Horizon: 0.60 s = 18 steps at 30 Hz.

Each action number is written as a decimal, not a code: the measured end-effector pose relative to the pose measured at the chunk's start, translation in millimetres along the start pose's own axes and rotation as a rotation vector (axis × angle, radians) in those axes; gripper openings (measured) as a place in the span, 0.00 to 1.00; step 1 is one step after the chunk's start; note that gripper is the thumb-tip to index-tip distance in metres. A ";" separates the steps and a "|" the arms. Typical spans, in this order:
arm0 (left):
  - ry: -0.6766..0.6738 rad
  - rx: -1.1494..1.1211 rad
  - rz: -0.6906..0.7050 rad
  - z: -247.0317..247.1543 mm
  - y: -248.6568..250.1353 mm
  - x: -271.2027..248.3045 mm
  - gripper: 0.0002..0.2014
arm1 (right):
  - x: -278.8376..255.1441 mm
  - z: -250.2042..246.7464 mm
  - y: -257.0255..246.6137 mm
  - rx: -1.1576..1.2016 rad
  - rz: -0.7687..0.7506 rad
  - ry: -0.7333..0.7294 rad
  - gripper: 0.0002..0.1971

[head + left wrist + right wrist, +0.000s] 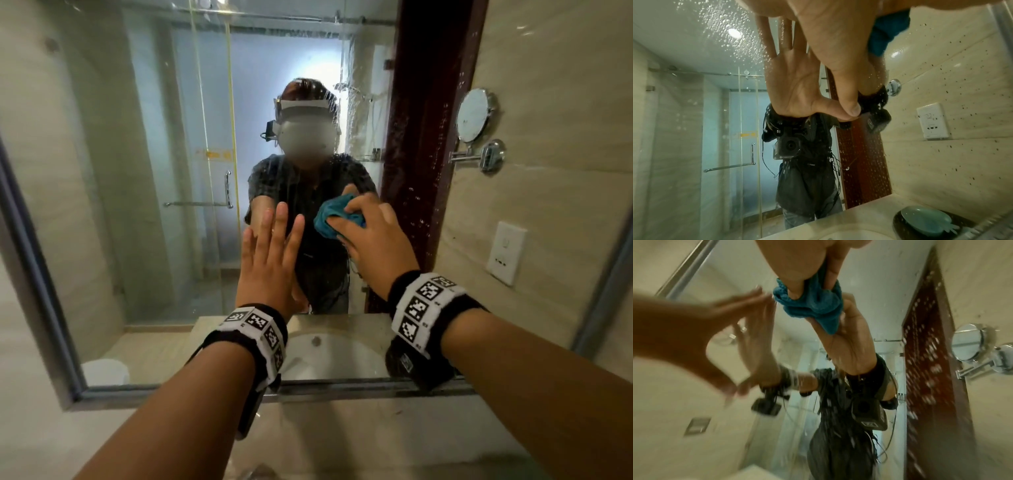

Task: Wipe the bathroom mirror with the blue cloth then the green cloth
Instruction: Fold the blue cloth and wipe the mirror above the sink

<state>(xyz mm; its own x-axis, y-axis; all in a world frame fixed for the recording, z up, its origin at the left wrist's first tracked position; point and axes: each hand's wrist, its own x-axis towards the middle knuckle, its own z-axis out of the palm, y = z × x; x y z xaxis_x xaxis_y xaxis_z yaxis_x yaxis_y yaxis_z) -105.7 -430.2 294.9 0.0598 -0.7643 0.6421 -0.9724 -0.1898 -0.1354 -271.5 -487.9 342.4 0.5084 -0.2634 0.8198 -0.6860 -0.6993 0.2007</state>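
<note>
The big framed bathroom mirror [137,205] fills the head view, with water droplets [414,212] on its right part. My right hand [373,236] grips the bunched blue cloth [329,219] and holds it against the glass at centre right. In the right wrist view my fingers curl round the cloth [812,306]. My left hand [270,253] lies flat on the glass just left of the cloth, fingers straight and pointing up. Seen from the left wrist, its thumb [851,108] touches the mirror. No green cloth is in view.
A stone countertop [342,438] runs below the mirror's metal frame [342,389]. Reflected in the glass are a sink [329,356], a round wall mirror on an arm [474,116], a wall socket [506,253] and a pale teal dish [927,222].
</note>
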 end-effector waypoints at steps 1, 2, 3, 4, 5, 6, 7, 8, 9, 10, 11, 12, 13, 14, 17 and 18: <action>0.011 -0.002 0.003 2.5 -0.6 -0.8 0.69 | -13.5 6.5 -0.7 0.008 -0.031 -0.059 0.16; 0.018 -0.007 0.004 4.8 -1.0 -1.6 0.69 | -27.4 11.8 -1.9 0.007 -0.074 -0.097 0.16; 0.018 -0.011 0.000 6.1 -1.1 -2.4 0.68 | -40.7 16.9 -3.0 -0.009 -0.110 -0.148 0.19; 0.017 -0.015 -0.002 7.2 -0.7 -3.3 0.68 | -52.7 20.1 -3.6 0.005 -0.152 -0.175 0.23; 0.009 -0.015 -0.006 7.6 0.1 -4.9 0.67 | -62.1 25.2 0.4 -0.009 -0.193 -0.195 0.26; -0.007 -0.013 -0.010 8.2 1.2 -7.2 0.67 | -66.4 27.3 3.9 -0.008 -0.214 -0.212 0.27; -0.032 -0.011 -0.016 8.6 2.3 -10.2 0.67 | -67.3 28.2 6.8 -0.016 -0.243 -0.216 0.27; -0.052 -0.010 -0.021 10.1 3.1 -13.2 0.67 | -65.7 23.8 7.9 -0.020 -0.257 -0.214 0.26; -0.060 -0.012 -0.026 11.2 3.6 -15.5 0.68 | -62.5 20.8 9.8 -0.026 -0.254 -0.205 0.26; -0.057 -0.015 -0.031 12.1 4.0 -17.0 0.68 | -56.8 15.9 10.7 -0.031 -0.229 -0.184 0.27; -0.050 -0.018 -0.038 12.5 4.2 -17.6 0.69 | -48.4 11.1 11.5 -0.022 -0.180 -0.136 0.26; -0.043 -0.022 -0.043 12.9 4.6 -17.6 0.69 | -39.0 7.2 11.6 -0.004 -0.113 -0.081 0.26; -0.040 -0.027 -0.047 13.7 5.0 -17.4 0.69 | -30.5 3.7 10.3 0.013 -0.058 -0.024 0.25; -0.037 -0.030 -0.048 15.7 5.9 -17.0 0.69 | -24.4 0.9 7.7 0.023 -0.013 0.019 0.24; -0.018 -0.018 -0.048 26.2 7.4 -22.2 0.71 | -24.1 7.7 0.4 0.006 -0.001 0.091 0.25; -0.022 -0.010 -0.051 31.0 8.0 -26.2 0.72 | -30.5 13.5 -0.7 -0.002 -0.015 0.095 0.25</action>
<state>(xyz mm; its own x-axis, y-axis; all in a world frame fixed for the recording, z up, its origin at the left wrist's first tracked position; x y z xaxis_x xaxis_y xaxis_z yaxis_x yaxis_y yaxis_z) -108.0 -430.8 253.6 0.1143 -0.7672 0.6312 -0.9702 -0.2227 -0.0950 -279.5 -488.4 310.0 0.4669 -0.1890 0.8639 -0.6802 -0.7010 0.2143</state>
